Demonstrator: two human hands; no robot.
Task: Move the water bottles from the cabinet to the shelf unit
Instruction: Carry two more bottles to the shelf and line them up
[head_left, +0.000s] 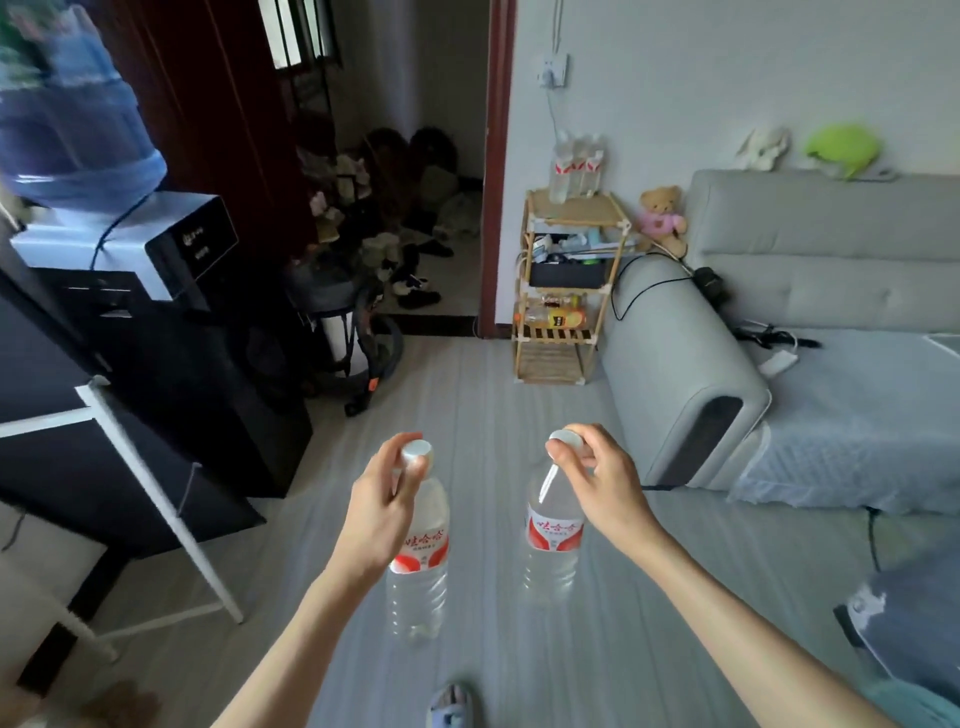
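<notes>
I hold two clear water bottles with red-and-white labels, hanging upright by their white caps over the grey floor. My left hand (382, 512) grips the cap of the left bottle (420, 577). My right hand (597, 486) pinches the cap of the right bottle (553, 545). Ahead, against the wall, stands the bamboo shelf unit (563, 291). On its top board stand three more of the same bottles (575, 165).
A grey sofa (779, 322) runs along the right, its armrest beside the shelf unit. A black water dispenser (156, 291) with a blue jug stands at left, with a white stand (156, 499) in front. A doorway with shoes lies behind. My slipper (453, 705) shows below.
</notes>
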